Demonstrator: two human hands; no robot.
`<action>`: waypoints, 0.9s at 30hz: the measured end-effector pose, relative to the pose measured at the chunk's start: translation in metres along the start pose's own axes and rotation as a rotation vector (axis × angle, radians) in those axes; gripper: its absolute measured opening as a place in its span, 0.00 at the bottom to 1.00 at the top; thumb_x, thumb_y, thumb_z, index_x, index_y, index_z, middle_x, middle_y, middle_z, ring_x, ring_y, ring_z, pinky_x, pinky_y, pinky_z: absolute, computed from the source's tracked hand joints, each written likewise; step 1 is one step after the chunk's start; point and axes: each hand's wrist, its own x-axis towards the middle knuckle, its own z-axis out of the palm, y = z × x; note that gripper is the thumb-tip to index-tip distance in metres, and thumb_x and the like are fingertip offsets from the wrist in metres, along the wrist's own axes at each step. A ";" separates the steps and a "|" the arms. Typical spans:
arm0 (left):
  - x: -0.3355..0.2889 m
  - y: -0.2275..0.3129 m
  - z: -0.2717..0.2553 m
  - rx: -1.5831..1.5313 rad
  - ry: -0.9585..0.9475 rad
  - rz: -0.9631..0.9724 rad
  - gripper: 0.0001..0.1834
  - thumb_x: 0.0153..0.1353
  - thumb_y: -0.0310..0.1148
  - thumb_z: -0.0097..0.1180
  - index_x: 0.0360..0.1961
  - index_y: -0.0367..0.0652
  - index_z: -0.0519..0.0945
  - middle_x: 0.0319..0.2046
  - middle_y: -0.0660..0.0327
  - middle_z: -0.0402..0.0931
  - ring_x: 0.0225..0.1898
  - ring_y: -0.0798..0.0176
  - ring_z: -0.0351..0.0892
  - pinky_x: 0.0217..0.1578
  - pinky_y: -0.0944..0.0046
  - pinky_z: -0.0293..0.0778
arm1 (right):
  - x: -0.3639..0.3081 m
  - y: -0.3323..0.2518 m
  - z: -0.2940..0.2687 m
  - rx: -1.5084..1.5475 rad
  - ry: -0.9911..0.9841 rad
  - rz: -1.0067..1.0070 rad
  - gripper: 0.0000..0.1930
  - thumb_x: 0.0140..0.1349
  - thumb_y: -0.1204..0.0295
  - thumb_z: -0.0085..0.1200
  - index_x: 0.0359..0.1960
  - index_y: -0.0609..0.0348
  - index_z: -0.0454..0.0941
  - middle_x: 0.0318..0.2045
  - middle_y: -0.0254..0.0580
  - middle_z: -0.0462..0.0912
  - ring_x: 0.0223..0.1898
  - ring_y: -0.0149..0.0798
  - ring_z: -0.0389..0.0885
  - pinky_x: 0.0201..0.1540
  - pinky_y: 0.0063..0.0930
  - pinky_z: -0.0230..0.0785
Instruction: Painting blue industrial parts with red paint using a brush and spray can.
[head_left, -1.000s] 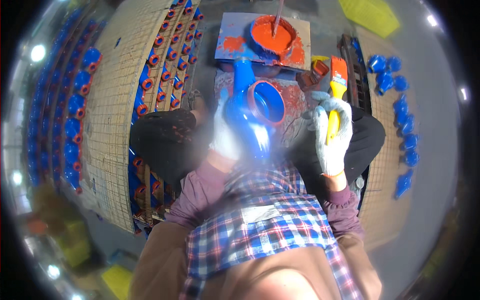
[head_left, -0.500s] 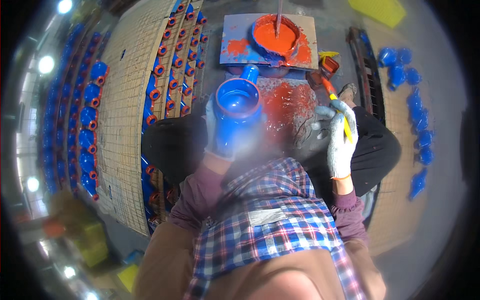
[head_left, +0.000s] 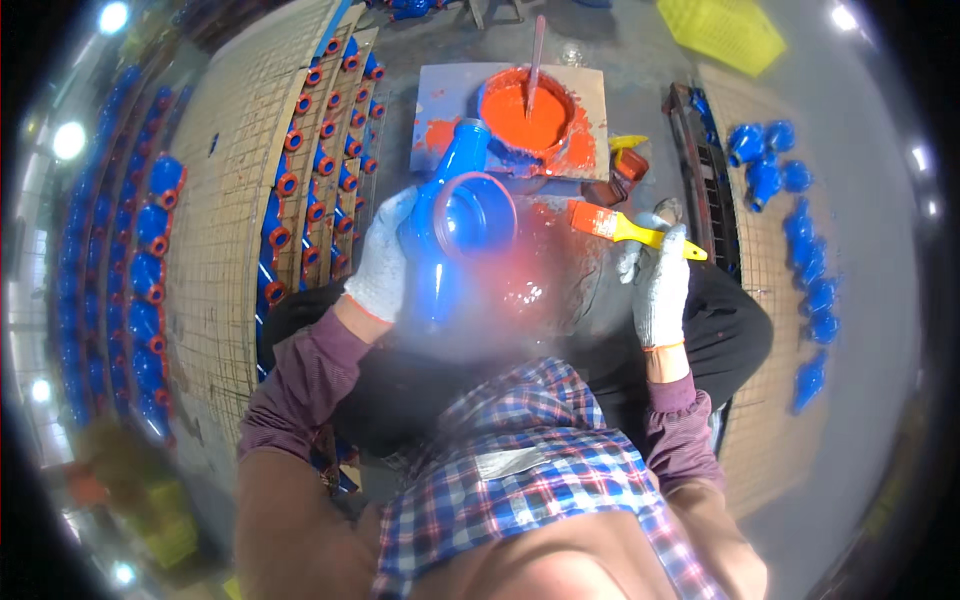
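A shiny blue branched pipe fitting (head_left: 427, 228) is held over my lap by my gloved left hand (head_left: 380, 265), which grips its left side, some fingers hidden behind it. Its round side opening with a thin red rim faces up, and its neck points away toward the bucket. In my gloved right hand (head_left: 662, 290) is a paintbrush (head_left: 640, 233), gripped by its yellow handle. The red-coated bristles point left toward the fitting, apart from it. Beyond the fitting stands a bucket (head_left: 488, 125) of orange-red paint with a stick in it.
The bucket rests on a paint-smeared board (head_left: 432, 95). Racks of blue fittings with red rims (head_left: 316, 208) line the left. At right, several blue fittings (head_left: 764, 180) lie on a mesh-marked panel (head_left: 775, 400). A yellow crate (head_left: 720, 35) is at the far right. Blur covers the lower middle.
The fitting has turned, its opening now facing more to the right. My left hand shows at its left side. The brush has swung from upright to nearly level, bristles toward the fitting.
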 end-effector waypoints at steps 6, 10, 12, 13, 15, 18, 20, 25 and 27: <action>0.004 -0.001 -0.036 0.020 -0.060 -0.010 0.25 0.64 0.46 0.53 0.55 0.39 0.74 0.47 0.55 0.80 0.47 0.56 0.81 0.51 0.53 0.78 | 0.035 -0.009 0.026 -0.156 0.046 -0.063 0.13 0.68 0.71 0.53 0.51 0.63 0.75 0.26 0.32 0.77 0.22 0.21 0.71 0.24 0.16 0.63; -0.002 -0.024 -0.062 0.206 0.059 0.018 0.27 0.66 0.44 0.52 0.60 0.37 0.71 0.54 0.54 0.76 0.54 0.56 0.77 0.58 0.56 0.73 | 0.069 -0.013 0.039 -0.356 0.063 -0.096 0.13 0.68 0.68 0.54 0.49 0.62 0.76 0.25 0.30 0.76 0.20 0.21 0.70 0.21 0.15 0.61; -0.004 -0.029 -0.074 0.181 0.048 0.026 0.26 0.67 0.43 0.52 0.60 0.37 0.70 0.54 0.54 0.76 0.54 0.55 0.77 0.58 0.55 0.73 | 0.087 -0.008 0.044 -0.403 -0.007 -0.194 0.13 0.66 0.70 0.55 0.48 0.66 0.77 0.27 0.32 0.78 0.22 0.21 0.72 0.24 0.16 0.63; -0.005 -0.029 -0.078 0.245 0.040 0.029 0.27 0.67 0.43 0.52 0.61 0.36 0.70 0.55 0.53 0.75 0.55 0.55 0.77 0.59 0.55 0.72 | 0.098 -0.001 0.049 -0.431 0.013 -0.259 0.13 0.66 0.69 0.56 0.47 0.66 0.77 0.27 0.32 0.79 0.22 0.21 0.72 0.24 0.16 0.64; -0.006 -0.026 -0.079 0.312 0.030 0.040 0.27 0.67 0.42 0.51 0.61 0.36 0.69 0.56 0.53 0.74 0.56 0.55 0.76 0.59 0.55 0.72 | 0.119 0.010 0.057 -0.470 -0.047 -0.304 0.13 0.65 0.69 0.57 0.46 0.65 0.78 0.27 0.33 0.79 0.23 0.21 0.73 0.24 0.17 0.64; -0.009 -0.016 -0.067 0.249 0.090 -0.138 0.28 0.65 0.39 0.53 0.62 0.36 0.67 0.55 0.53 0.75 0.55 0.55 0.76 0.59 0.55 0.72 | 0.149 0.029 0.070 -0.844 -0.040 -0.485 0.16 0.62 0.65 0.60 0.43 0.66 0.79 0.29 0.44 0.83 0.29 0.35 0.81 0.34 0.27 0.72; -0.008 -0.009 -0.054 0.253 0.086 -0.111 0.31 0.61 0.38 0.58 0.63 0.36 0.66 0.52 0.54 0.75 0.54 0.56 0.77 0.57 0.57 0.72 | 0.160 0.041 0.077 -0.917 -0.039 -0.495 0.15 0.62 0.63 0.59 0.42 0.64 0.79 0.30 0.47 0.84 0.32 0.39 0.83 0.36 0.30 0.73; -0.004 0.010 -0.033 0.572 0.048 -0.074 0.41 0.47 0.38 0.70 0.61 0.36 0.65 0.47 0.58 0.76 0.49 0.62 0.76 0.53 0.61 0.73 | 0.162 0.043 0.068 -1.086 -0.084 -0.636 0.15 0.63 0.61 0.59 0.40 0.61 0.79 0.29 0.46 0.82 0.30 0.46 0.81 0.37 0.35 0.72; -0.004 0.011 -0.026 1.227 0.030 0.268 0.43 0.41 0.40 0.75 0.57 0.35 0.67 0.45 0.58 0.76 0.47 0.65 0.76 0.50 0.62 0.74 | 0.155 0.035 0.056 -1.039 -0.046 -0.561 0.14 0.63 0.61 0.58 0.41 0.60 0.80 0.31 0.47 0.83 0.32 0.46 0.82 0.39 0.34 0.72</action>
